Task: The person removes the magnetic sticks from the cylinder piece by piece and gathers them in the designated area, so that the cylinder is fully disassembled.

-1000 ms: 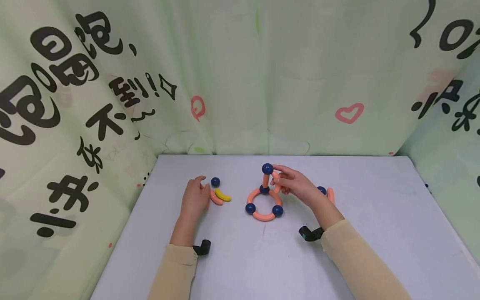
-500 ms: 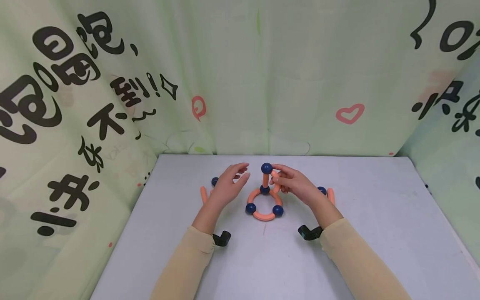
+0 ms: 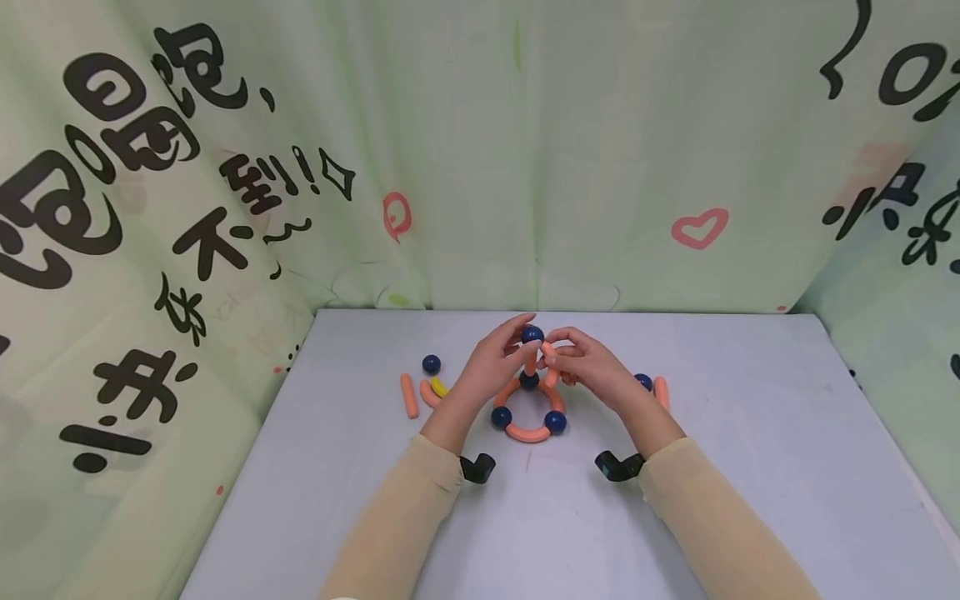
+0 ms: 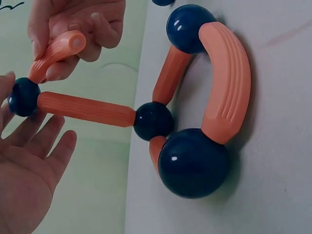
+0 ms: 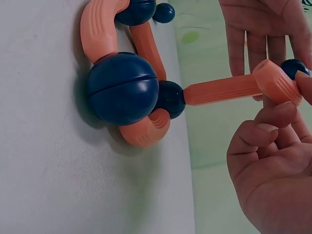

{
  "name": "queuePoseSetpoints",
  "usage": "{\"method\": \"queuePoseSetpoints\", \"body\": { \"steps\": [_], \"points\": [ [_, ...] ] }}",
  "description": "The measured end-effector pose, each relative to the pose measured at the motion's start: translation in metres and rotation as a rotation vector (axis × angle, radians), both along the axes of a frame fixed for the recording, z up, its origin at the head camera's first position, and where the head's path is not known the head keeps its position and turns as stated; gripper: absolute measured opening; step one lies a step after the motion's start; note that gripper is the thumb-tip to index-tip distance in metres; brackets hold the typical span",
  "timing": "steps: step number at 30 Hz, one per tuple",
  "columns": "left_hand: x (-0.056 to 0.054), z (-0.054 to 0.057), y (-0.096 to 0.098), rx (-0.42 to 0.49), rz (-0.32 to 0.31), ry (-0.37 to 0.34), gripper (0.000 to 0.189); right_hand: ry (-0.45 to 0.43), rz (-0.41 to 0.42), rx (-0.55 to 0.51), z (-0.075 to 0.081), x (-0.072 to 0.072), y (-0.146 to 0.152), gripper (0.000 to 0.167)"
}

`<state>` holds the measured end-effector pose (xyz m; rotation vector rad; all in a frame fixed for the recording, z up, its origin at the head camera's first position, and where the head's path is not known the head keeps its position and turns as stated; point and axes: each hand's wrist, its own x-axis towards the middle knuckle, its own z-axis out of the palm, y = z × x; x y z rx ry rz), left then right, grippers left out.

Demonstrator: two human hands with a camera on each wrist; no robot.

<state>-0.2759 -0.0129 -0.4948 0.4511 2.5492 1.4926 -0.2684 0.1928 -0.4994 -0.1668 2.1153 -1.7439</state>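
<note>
- A ring [image 3: 527,434] of rods and balls is laid flat on the surface [image 3: 540,533].
- On its far ball [image 3: 529,381], a straight rod [image 4: 87,108] is stood upright, capped by the top ball [image 3: 532,333].
- The top ball is pinched by the left hand [image 3: 493,363], other fingers spread; the curved rod [image 4: 57,52], touching it, by the right hand [image 3: 592,367].
- Curved-rod attachment seems in hand; steady alignment is called for.

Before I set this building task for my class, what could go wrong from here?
The upright rod stands on just one ball of the ring, so pressure from the right hand through the curved piece might tip it. The left hand, holding the top ball, could accidentally pull that ball off the rod.
</note>
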Motion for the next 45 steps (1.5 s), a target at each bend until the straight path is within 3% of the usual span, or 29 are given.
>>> {"method": "queuePoseSetpoints", "body": {
  "steps": [6,17,28,34,39,45],
  "points": [
    [0.000,-0.002,0.004,0.000,0.028,-0.054,0.044,0.006,-0.016,-0.002,0.000,0.001,-0.001,0.038],
    [0.001,-0.002,0.007,0.010,0.077,-0.071,0.040,0.020,-0.058,0.014,-0.003,0.002,-0.002,0.048],
    [-0.001,-0.004,0.005,-0.024,0.060,-0.046,0.041,0.039,-0.037,0.024,0.001,0.004,0.000,0.037],
    [0.001,-0.002,0.006,-0.047,0.040,-0.025,0.043,0.035,-0.026,0.030,-0.002,0.003,0.003,0.039],
    [0.002,0.000,0.006,-0.061,0.063,-0.038,0.043,0.036,-0.005,0.009,-0.004,0.005,0.008,0.036],
    [0.002,-0.001,0.006,-0.040,0.050,-0.049,0.044,0.032,-0.043,0.050,-0.008,0.008,0.023,0.045]
  ]
}}
